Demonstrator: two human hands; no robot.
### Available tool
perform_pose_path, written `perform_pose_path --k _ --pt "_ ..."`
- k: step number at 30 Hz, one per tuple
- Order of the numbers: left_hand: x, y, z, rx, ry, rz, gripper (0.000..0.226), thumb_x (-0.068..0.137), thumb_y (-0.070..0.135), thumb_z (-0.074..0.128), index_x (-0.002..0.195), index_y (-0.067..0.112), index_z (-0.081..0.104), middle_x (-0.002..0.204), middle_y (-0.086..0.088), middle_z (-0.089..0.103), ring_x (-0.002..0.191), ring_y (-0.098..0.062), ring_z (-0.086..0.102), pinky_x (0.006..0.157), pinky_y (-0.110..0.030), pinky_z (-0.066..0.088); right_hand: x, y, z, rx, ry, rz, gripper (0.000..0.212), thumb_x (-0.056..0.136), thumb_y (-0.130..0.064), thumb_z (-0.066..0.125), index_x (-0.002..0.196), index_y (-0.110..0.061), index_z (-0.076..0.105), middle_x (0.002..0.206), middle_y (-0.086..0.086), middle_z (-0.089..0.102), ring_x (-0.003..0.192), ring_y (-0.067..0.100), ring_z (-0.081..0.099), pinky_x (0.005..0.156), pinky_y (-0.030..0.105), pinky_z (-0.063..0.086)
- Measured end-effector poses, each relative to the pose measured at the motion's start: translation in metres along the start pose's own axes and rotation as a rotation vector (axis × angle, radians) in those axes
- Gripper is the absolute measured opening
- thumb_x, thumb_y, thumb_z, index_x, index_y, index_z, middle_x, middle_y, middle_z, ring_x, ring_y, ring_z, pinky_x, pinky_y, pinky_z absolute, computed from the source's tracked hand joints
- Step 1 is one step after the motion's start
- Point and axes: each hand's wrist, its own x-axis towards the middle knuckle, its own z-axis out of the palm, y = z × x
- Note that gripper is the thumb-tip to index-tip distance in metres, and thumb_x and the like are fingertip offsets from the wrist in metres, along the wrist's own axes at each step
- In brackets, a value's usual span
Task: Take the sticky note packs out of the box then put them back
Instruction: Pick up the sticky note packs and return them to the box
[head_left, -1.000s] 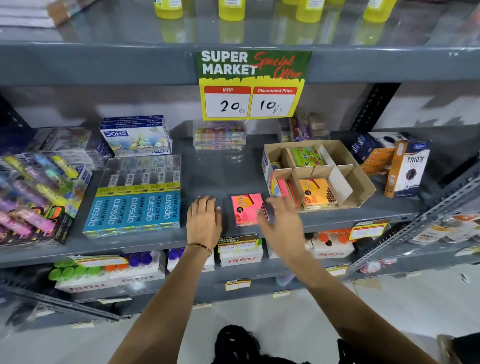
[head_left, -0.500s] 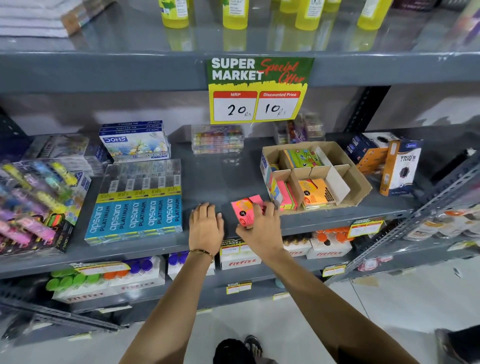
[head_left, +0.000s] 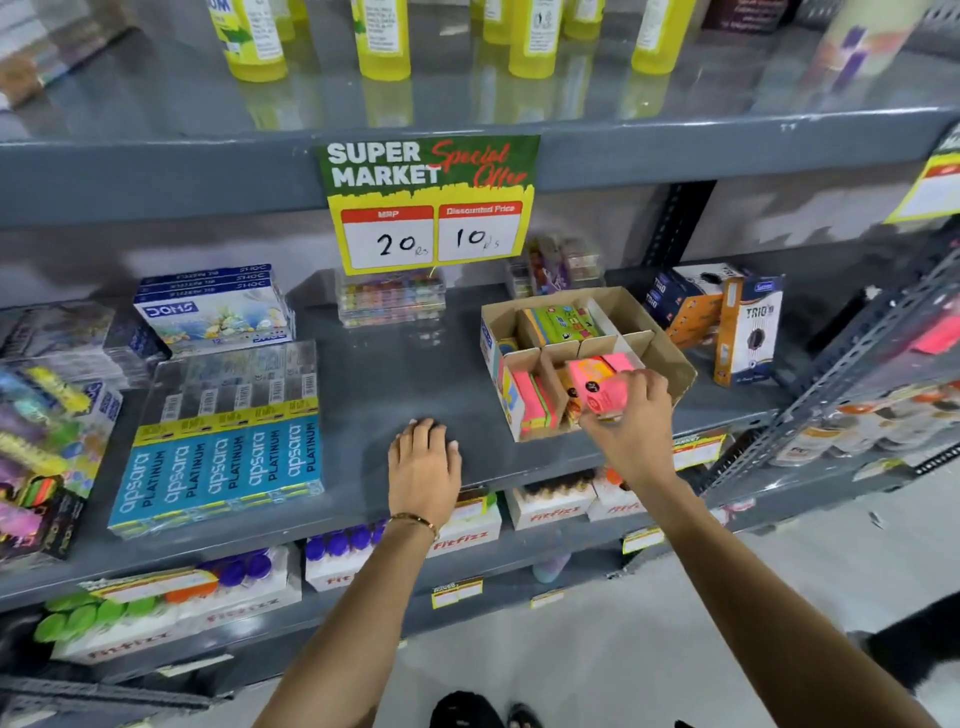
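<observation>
An open cardboard box (head_left: 670, 358) with dividers stands on the grey shelf (head_left: 395, 374). My right hand (head_left: 631, 431) grips a pink sticky note pack (head_left: 597, 387), held just above the box's front middle compartment. Pink and green packs (head_left: 535, 402) stand in the front left compartment, and a green pack (head_left: 561, 325) lies in the back one. My left hand (head_left: 425, 460) rests flat on the shelf to the left of the box, fingers together, holding nothing.
Blue Apsara pencil packs (head_left: 223, 457) and a Doms box (head_left: 213, 309) lie to the left. Trio boxes (head_left: 748, 332) stand right of the cardboard box. A price sign (head_left: 431, 202) hangs from the upper shelf edge. Yellow bottles (head_left: 382, 36) stand above.
My right hand picked the pink pack up from the shelf and carried it right, over the box. My left hand stayed flat on the shelf.
</observation>
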Motion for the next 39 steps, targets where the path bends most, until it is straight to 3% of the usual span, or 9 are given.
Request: perform_pose_path --k 9,13,15,18,20,22,26,33,39 --pt "0.005 0.019 -0.010 -0.035 0.091 -0.030 0.044 0.089 0.027 0.032 0.097 0.002 0.068 0.104 -0.016 0.067 0.101 -0.036 0.059 0.086 -0.050 0.047 0.017 0.010 0.026 -0.069 -0.040 -0.101 0.060 0.069 -0.029 0.078 0.110 0.006 0.052 0.111 0.027 0.052 0.111 0.041 0.038 0.095 0.053 0.041" --pt "0.021 0.057 -0.023 -0.116 0.253 0.103 0.037 0.090 0.029 0.040 0.100 0.007 0.068 0.105 -0.009 0.068 0.105 -0.031 0.057 0.089 -0.044 0.042 0.018 0.017 0.016 -0.099 -0.097 -0.153 0.057 0.078 -0.040 0.069 0.119 -0.004 0.052 0.128 0.020 0.049 0.123 0.039 0.035 0.102 0.049 0.039" --pt "0.033 0.083 -0.026 -0.151 0.270 0.220 0.035 0.088 0.034 0.046 0.102 0.011 0.068 0.105 -0.004 0.069 0.108 -0.026 0.055 0.092 -0.041 0.036 0.022 0.025 0.004 -0.105 -0.075 -0.255 0.050 0.078 -0.029 0.071 0.117 -0.004 0.055 0.125 0.019 0.053 0.120 0.040 0.043 0.098 0.048 0.042" --pt "0.052 0.116 -0.019 -0.049 0.135 0.434 0.036 0.073 0.039 0.068 0.100 0.015 0.070 0.102 -0.001 0.070 0.110 -0.030 0.053 0.098 -0.045 0.025 0.032 0.033 -0.011 -0.346 -0.094 -0.445 0.052 0.054 -0.001 0.083 0.102 -0.004 0.064 0.100 0.018 0.068 0.090 0.041 0.059 0.074 0.046 0.051" --pt "0.062 0.129 -0.012 0.073 -0.042 0.484 0.048 0.060 0.036 0.082 0.102 0.016 0.070 0.105 -0.001 0.070 0.116 -0.035 0.049 0.104 -0.048 0.015 0.041 0.034 -0.014 -0.556 -0.138 -0.518 0.050 0.044 0.002 0.085 0.090 -0.010 0.069 0.085 0.011 0.073 0.080 0.035 0.062 0.063 0.041 0.051" --pt "0.068 0.140 -0.009 0.201 -0.179 0.467 0.047 0.065 0.032 0.080 0.107 0.019 0.068 0.113 0.001 0.067 0.124 -0.035 0.041 0.110 -0.053 0.004 0.051 0.033 -0.016 -0.690 -0.217 -0.548 0.040 0.051 -0.002 0.083 0.088 -0.013 0.070 0.084 0.008 0.073 0.086 0.033 0.061 0.066 0.040 0.049" --pt "0.073 0.147 -0.007 0.318 -0.251 0.405 0.031 0.077 0.022 0.068 0.108 0.018 0.067 0.115 0.001 0.065 0.130 -0.032 0.033 0.106 -0.052 -0.014 0.064 0.027 -0.019 -0.727 -0.298 -0.591 0.029 0.079 -0.008 0.064 0.107 -0.014 0.063 0.110 0.007 0.068 0.109 0.032 0.051 0.086 0.043 0.040" --pt "0.070 0.152 0.004 0.441 -0.264 0.376 0.055 0.068 0.042 0.075 0.113 0.014 0.060 0.117 -0.005 0.061 0.123 -0.031 0.040 0.107 -0.056 -0.011 0.064 0.030 -0.018 -0.807 -0.338 -0.631 0.050 0.081 -0.026 0.065 0.125 -0.014 0.046 0.130 0.007 0.053 0.121 0.028 0.041 0.095 0.043 0.035" --pt "0.066 0.155 0.010 0.499 -0.208 0.392 0.050 0.066 0.031 0.075 0.110 0.012 0.060 0.111 -0.006 0.063 0.117 -0.030 0.047 0.109 -0.056 0.000 0.063 0.030 -0.017 -0.868 -0.298 -0.645 0.058 0.053 -0.037 0.083 0.101 -0.013 0.062 0.101 0.008 0.068 0.096 0.027 0.059 0.078 0.041 0.047"
